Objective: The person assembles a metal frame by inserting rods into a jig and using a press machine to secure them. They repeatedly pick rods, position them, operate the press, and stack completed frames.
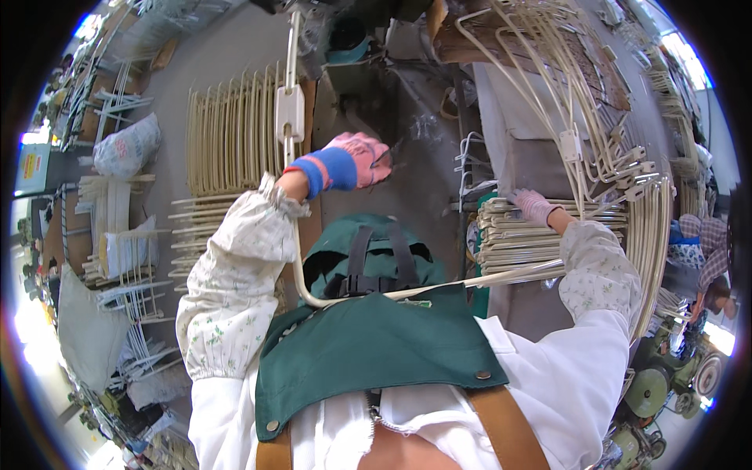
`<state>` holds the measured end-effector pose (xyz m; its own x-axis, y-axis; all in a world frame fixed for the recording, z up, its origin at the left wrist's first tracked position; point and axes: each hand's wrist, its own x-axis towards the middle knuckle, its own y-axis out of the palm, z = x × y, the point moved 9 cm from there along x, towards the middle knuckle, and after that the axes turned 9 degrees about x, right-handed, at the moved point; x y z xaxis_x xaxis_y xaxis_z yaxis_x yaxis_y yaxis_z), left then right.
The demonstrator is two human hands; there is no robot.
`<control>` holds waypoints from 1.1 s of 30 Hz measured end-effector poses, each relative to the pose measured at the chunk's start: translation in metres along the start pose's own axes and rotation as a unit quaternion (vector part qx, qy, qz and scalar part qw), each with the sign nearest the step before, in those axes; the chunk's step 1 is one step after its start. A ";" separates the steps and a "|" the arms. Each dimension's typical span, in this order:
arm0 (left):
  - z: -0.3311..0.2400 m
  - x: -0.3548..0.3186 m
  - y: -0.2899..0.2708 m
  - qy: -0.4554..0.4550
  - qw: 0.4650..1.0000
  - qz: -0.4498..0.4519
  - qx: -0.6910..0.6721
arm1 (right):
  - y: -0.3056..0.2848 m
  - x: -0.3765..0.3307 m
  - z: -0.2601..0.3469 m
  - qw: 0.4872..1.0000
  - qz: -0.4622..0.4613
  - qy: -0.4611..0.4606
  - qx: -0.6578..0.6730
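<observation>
My left hand [359, 161], in a pink work glove with a blue cuff, hangs in front of me with its fingers curled inward. What it holds, if anything, is hidden. Its wrist crosses a bent cream metal tube frame [304, 291], which runs up past a pale rectangular plate [290, 113] and bends across my lap to the right. To the right, my right hand [536, 207], in a pink striped glove, lies with fingers stretched over a stack of cream metal tube pieces [513, 244]. No grip on any one piece shows.
Rows of cream bent tubes [235, 137] stand at the left. More tube frames [580, 117] lean at the far right, beside curved tubes [656, 243]. My green apron [376, 345] covers my front. Green machines [648, 392] stand at the lower right, near another person's checked sleeve [709, 243].
</observation>
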<state>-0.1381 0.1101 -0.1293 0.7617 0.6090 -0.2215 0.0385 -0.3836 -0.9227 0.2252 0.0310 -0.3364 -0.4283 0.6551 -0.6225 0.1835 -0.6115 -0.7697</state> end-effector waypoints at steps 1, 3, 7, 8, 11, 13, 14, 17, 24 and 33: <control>0.001 0.002 0.000 0.006 1.000 -0.021 0.006 | -0.003 -0.002 0.005 1.000 -0.008 -0.016 -0.001; 0.001 0.001 0.008 0.013 0.999 0.034 0.023 | -0.026 0.001 0.023 0.998 -0.028 -0.051 -0.010; 0.001 0.006 0.029 -0.022 0.995 0.095 -0.024 | -0.073 0.037 0.114 0.991 -0.095 -0.079 -0.053; -0.002 0.013 0.036 -0.005 0.995 0.095 -0.009 | -0.095 0.044 0.127 0.980 -0.185 -0.063 0.034; 0.004 0.009 0.038 -0.078 0.966 0.239 0.063 | -0.174 0.055 0.173 0.921 -0.285 -0.061 0.259; 0.007 0.009 0.033 -0.121 0.962 0.203 -0.137 | -0.244 0.025 0.200 0.848 -0.382 -0.140 0.339; -0.008 0.011 0.002 -0.082 0.907 0.023 -0.413 | -0.277 0.009 0.213 0.790 -0.422 -0.215 0.390; 0.011 -0.020 -0.038 -0.163 0.592 -0.325 -0.720 | -0.357 -0.026 0.255 0.700 -0.454 -0.342 0.433; 0.092 -0.175 -0.182 -0.200 0.594 -0.711 -0.319 | -0.366 -0.028 0.211 0.822 -0.388 -0.245 0.337; 0.166 0.061 -0.085 -0.146 0.447 -0.342 -0.814 | -0.389 -0.013 0.072 0.851 -0.514 -0.070 0.082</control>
<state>-0.2030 0.2953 -0.1163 0.1047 0.9437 -0.3138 0.7983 0.1084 0.5924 0.0960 0.2284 -0.0188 -0.3910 0.8286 0.4007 -0.4739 0.1919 -0.8594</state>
